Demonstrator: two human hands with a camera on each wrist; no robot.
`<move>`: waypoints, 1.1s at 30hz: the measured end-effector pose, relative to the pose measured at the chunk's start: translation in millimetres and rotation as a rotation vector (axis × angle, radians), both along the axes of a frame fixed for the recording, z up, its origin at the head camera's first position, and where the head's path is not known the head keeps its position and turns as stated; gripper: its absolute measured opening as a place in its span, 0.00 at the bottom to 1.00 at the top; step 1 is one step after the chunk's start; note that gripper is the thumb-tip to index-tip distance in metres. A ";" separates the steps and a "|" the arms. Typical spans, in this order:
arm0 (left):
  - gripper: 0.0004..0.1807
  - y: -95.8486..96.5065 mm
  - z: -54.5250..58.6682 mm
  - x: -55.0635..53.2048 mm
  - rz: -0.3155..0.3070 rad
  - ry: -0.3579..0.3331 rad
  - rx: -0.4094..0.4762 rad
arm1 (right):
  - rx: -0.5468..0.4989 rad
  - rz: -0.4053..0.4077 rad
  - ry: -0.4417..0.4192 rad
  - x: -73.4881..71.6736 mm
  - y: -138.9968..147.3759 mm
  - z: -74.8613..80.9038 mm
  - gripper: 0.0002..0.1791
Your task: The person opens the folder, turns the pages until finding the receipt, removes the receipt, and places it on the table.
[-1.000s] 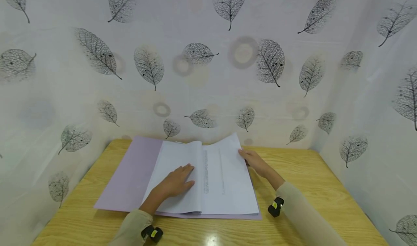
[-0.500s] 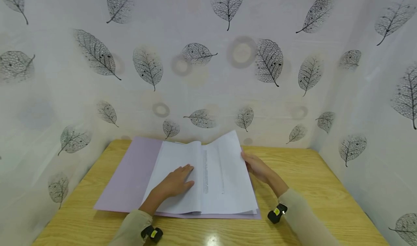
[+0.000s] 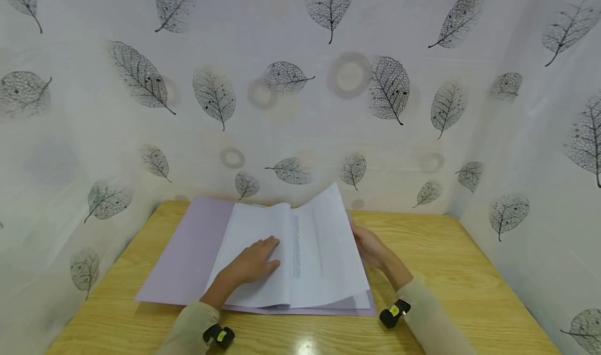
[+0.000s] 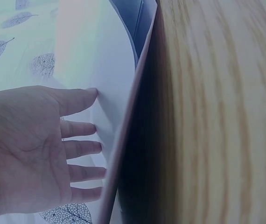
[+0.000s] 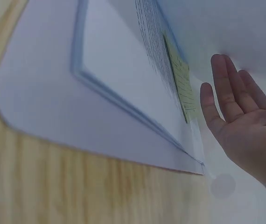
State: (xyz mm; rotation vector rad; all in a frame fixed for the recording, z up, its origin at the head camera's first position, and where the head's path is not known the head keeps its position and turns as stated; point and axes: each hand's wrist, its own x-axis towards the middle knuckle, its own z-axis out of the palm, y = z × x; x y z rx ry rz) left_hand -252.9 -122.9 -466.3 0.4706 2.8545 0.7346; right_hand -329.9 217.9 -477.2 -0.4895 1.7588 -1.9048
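A lilac folder (image 3: 188, 261) lies spread on the table with white sheets inside. My left hand (image 3: 253, 261) rests on the left-hand page (image 3: 251, 222), its fingers extended; the left wrist view shows these fingers (image 4: 84, 147) touching the paper. At the right edge of the right-hand page (image 3: 335, 250) is my right hand (image 3: 373, 248), its fingers behind the raised sheet. From the right wrist, this hand (image 5: 249, 126) has fairly straight fingers against the sheet's underside, the thumb apart from them. Beneath the raised sheet, a yellow-green slip (image 5: 182, 81) shows beside a printed page (image 5: 128, 65).
The wooden table (image 3: 432, 250) carries the folder. Behind and at both sides hangs a pale curtain (image 3: 300, 120) with a leaf print, close to the table's far edge. Black wrist cameras (image 3: 395, 313) sit on both sleeves.
The right-hand sheet has risen, its upper corner higher and its lower edge lifted off the pages beneath. My right fingers have slipped behind its edge. The left hand has stayed put.
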 end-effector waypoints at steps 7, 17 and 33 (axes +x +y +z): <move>0.36 0.0 0.0 -1.7 0.013 0.007 -0.007 | -0.018 0.034 0.063 2.4 -5.0 -6.5 0.22; 0.35 0.7 1.9 -0.5 0.021 0.019 0.009 | -0.036 0.057 0.044 6.4 -19.4 -11.8 0.32; 0.35 1.0 4.6 0.7 0.023 0.034 0.033 | 0.134 0.048 0.083 15.9 -54.7 -5.1 0.46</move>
